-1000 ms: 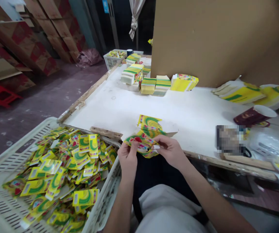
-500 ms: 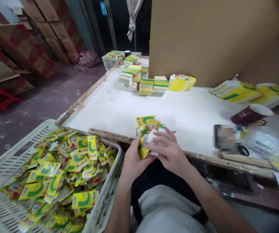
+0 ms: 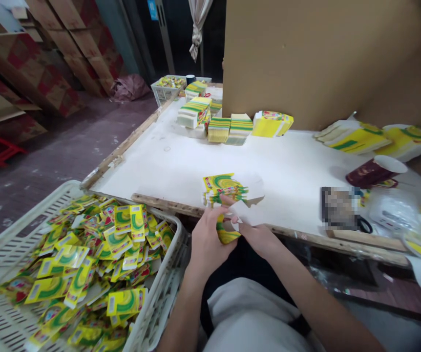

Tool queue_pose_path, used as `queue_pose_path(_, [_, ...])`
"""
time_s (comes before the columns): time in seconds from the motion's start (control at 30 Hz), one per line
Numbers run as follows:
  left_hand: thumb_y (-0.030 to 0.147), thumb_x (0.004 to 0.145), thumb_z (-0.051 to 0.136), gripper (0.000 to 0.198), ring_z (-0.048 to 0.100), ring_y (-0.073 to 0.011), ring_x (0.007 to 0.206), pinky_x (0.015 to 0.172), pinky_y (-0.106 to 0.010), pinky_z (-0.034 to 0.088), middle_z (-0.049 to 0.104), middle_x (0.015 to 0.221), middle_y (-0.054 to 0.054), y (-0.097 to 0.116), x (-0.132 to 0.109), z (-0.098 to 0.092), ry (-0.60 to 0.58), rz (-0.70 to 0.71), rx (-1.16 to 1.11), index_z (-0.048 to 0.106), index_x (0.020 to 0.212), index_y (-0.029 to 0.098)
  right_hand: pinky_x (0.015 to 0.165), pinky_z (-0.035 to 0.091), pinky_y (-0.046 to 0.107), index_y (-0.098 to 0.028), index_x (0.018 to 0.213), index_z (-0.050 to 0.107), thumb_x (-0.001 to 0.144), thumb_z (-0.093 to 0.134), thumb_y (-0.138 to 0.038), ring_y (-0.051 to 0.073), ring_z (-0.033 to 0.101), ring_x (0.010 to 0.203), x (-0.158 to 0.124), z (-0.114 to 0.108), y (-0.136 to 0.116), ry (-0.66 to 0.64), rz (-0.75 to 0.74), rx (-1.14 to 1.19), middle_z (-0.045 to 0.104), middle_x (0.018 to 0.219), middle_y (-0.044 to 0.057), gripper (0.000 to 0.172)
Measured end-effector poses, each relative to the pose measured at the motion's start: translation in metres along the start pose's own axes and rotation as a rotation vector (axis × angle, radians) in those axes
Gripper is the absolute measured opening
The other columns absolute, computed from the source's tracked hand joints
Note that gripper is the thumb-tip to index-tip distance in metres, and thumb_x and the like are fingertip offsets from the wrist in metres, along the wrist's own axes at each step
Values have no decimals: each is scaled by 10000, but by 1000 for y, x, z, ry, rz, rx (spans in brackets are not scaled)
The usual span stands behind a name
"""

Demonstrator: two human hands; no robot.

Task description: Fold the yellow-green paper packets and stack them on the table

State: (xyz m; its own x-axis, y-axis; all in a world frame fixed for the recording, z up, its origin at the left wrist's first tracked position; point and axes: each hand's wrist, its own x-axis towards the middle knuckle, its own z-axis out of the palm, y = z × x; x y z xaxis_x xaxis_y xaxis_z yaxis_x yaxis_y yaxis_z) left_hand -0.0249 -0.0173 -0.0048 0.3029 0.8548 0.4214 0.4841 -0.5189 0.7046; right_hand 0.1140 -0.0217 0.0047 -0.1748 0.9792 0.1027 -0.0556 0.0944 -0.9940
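A small yellow-and-green cardboard box point(image 3: 228, 235), partly unfolded with white inner flaps showing, is held between my hands just in front of the table edge. My left hand point(image 3: 210, 239) wraps round its left side. The fingers of my right hand point(image 3: 256, 237) pinch at its white flap on the right. Just beyond my hands, a loose pile of flat yellow cartons point(image 3: 220, 183) lies on the white table point(image 3: 152, 171). To my left stands a white plastic basket point(image 3: 179, 230) full of similar small yellow boxes point(image 3: 118, 242).
Stacks of flat cartons point(image 3: 220, 129) stand along the back beside a tall cardboard sheet point(image 3: 287, 63). More cartons point(image 3: 357, 137), a tipped maroon cup point(image 3: 368, 171) and a clear plastic container point(image 3: 393, 210) lie right. Wooden strips point(image 3: 166, 204) edge the table.
My right hand has moved from over the top of the box down to its right side, with fingers now at the white flap. My left hand has risen slightly around the box.
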Motion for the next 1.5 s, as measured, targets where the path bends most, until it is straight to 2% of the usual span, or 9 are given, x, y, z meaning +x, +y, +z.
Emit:
queue_pose_path(0.13, [206, 669, 601, 539, 594, -193, 884, 748, -315, 487, 539, 1057, -68, -4, -3, -1, -107, -115, -55, 347, 1144, 231, 1078, 283, 441, -239, 1408, 243, 805, 560, -250, 243, 280, 1333, -7, 5, -4, -68, -222, -440, 309, 1454, 68, 681])
queue_pose_path(0.27, [186, 688, 574, 529, 578, -200, 946, 787, -329, 480, 463, 1117, -101, -7, -3, 4, 1, -143, -37, 325, 1154, 209, 1056, 338, 409, -242, 1349, 391, 790, 418, -31, 218, 341, 1306, -8, 6, -1, -139, -345, -680, 376, 1418, 76, 598])
queue_pose_path(0.47, [172, 645, 640, 549, 510, -248, 1034, 884, -418, 428, 507, 1067, -86, -8, 2, 4, 41, -159, 36, 386, 1130, 197, 1033, 376, 410, -295, 1279, 484, 782, 429, -19, 210, 454, 1230, 3, -14, -1, 201, -326, -593, 533, 1293, 26, 571])
queue_pose_path(0.57, [182, 658, 630, 497, 519, -247, 988, 854, -408, 440, 545, 1021, -80, -11, 3, 1, 34, -176, 105, 422, 1109, 189, 1050, 349, 413, -269, 1349, 384, 806, 469, -70, 218, 371, 1290, 2, -17, -2, 92, -333, -665, 455, 1365, 47, 585])
queue_pose_path(0.7, [213, 644, 640, 458, 526, -245, 952, 840, -400, 441, 569, 978, -77, -13, 3, 0, 38, -172, 168, 465, 1067, 181, 1001, 408, 407, -287, 1259, 508, 802, 434, -37, 240, 381, 1281, -2, -21, -6, -63, -289, -828, 333, 1442, 45, 525])
queue_pose_path(0.9, [318, 628, 664, 441, 538, -242, 901, 841, -410, 421, 626, 937, -60, -8, 5, -3, -17, -119, 175, 537, 1028, 182, 982, 421, 384, -245, 1092, 647, 790, 514, -80, 245, 450, 1232, -1, -38, -19, -215, -305, -772, 415, 1392, 81, 369])
queue_pose_path(1.1, [318, 588, 684, 459, 542, -238, 891, 829, -396, 418, 651, 936, -46, -7, 6, -15, -132, -158, 142, 582, 1015, 185, 1032, 345, 432, -216, 1304, 459, 816, 464, -72, 264, 287, 1327, -5, -30, -5, -225, -254, -808, 241, 1476, 114, 510])
queue_pose_path(1.33, [333, 560, 718, 466, 563, -199, 848, 831, -360, 425, 656, 893, -20, 1, 5, -18, -206, -156, 39, 611, 998, 212, 953, 430, 363, -238, 1074, 644, 821, 520, -133, 211, 512, 1163, 0, -52, -27, -393, -265, -727, 486, 1319, 94, 301])
queue_pose_path(1.5, [327, 569, 705, 417, 561, -212, 821, 789, -372, 437, 654, 849, -30, -2, 6, -15, -183, -165, 82, 616, 954, 191, 986, 384, 413, -192, 944, 689, 748, 608, -144, 263, 463, 1205, -2, -28, -13, -153, -222, -674, 462, 1321, 133, 218])
